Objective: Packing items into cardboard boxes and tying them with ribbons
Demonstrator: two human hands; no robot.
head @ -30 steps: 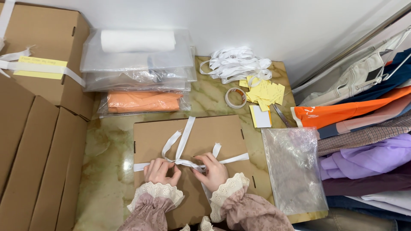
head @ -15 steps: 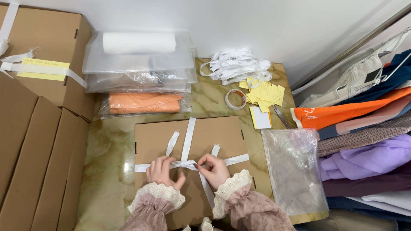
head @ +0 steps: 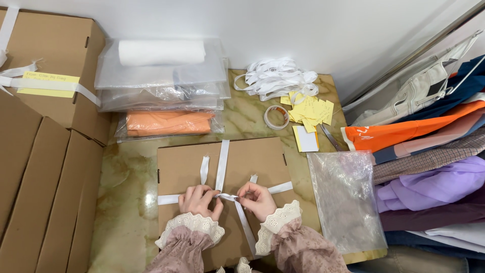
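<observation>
Here the flat brown cardboard box (head: 222, 167) lies on the table, crossed by white ribbon (head: 221, 167). Left hand (head: 198, 199) and right hand (head: 258, 198) pinch the ribbon at its central crossing, equally near.

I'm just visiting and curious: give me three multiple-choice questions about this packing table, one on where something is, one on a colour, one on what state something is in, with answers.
1. Where does the tape roll lie?
A. beyond the flat cardboard box, near the yellow paper slips
B. on the clothes at the right
C. inside the bubble-wrap bag

2. What colour is the folded cloth in the lowest clear bag?
A. blue
B. orange
C. green

3. How is the white ribbon on the flat cardboard box?
A. rolled up, untouched
B. cut into scraps
C. crossed over the box, held at the crossing by both hands

Answers: 1 A, it rests on the tabletop by the slips. 2 B, orange shows through the plastic. 3 C, the left hand and right hand pinch it at the centre.
</observation>
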